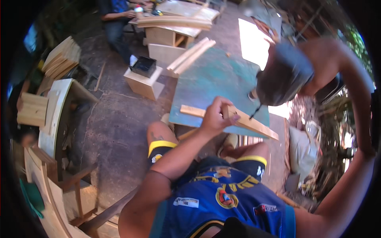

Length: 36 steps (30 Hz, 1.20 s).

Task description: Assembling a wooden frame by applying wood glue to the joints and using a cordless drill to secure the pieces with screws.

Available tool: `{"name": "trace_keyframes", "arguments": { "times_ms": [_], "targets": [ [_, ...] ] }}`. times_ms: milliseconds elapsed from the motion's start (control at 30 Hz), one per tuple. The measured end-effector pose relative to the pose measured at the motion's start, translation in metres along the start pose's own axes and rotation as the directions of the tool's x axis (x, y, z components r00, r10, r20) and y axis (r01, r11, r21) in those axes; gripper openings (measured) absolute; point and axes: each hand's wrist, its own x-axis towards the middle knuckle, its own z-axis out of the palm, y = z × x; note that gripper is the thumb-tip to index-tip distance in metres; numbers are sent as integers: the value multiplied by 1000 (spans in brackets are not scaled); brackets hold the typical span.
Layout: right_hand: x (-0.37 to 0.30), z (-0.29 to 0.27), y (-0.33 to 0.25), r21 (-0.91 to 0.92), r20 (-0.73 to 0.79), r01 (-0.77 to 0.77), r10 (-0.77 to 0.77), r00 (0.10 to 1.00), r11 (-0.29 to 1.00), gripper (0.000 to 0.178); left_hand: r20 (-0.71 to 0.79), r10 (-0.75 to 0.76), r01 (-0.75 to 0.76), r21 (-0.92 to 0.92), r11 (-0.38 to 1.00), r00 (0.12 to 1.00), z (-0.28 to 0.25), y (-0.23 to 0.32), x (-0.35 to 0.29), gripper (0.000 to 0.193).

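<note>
My left hand (215,118) is closed around the near-left end of a pale wooden bar (256,126), which slants down to the right above my lap. A length of similar wood (191,110) sticks out to the left of that hand; whether it is a separate piece is hidden. Raised at the right, my right hand (317,65) grips a dark power drill (283,75), blurred by motion. The drill's thin dark bit (255,112) points down at the bar, its tip close to the upper edge. I cannot tell whether it touches.
A worn green board (214,79) lies beyond the bar, with wooden strips (192,55) on its far edge. A wooden box (143,82) bears a black container (143,66). Behind, a person (115,23) is beside a workbench (186,10). Wooden furniture parts (59,107) line the left; a whitish sack (303,152) stands right.
</note>
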Motion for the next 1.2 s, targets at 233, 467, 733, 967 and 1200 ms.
{"name": "trace_keyframes", "arguments": {
  "times_ms": [233,467,733,967,1200],
  "targets": [
    [-71,79,52,263,-626,269,-48,779,927,52,3,72,-72,42,997,997,30,31,14,38],
    [-40,211,101,398,-878,518,150,455,757,60,210,174,-227,262,938,962,44,141,36,48],
    [-30,266,167,370,-912,633,136,388,680,69,212,182,-267,507,820,960,19,247,5,50],
    [18,275,140,367,-895,677,44,443,638,69,166,99,-186,667,721,981,-9,275,-21,48],
    [98,335,73,520,-853,707,335,401,479,27,188,-174,-82,870,486,967,-13,167,-71,50]
  ]
}}
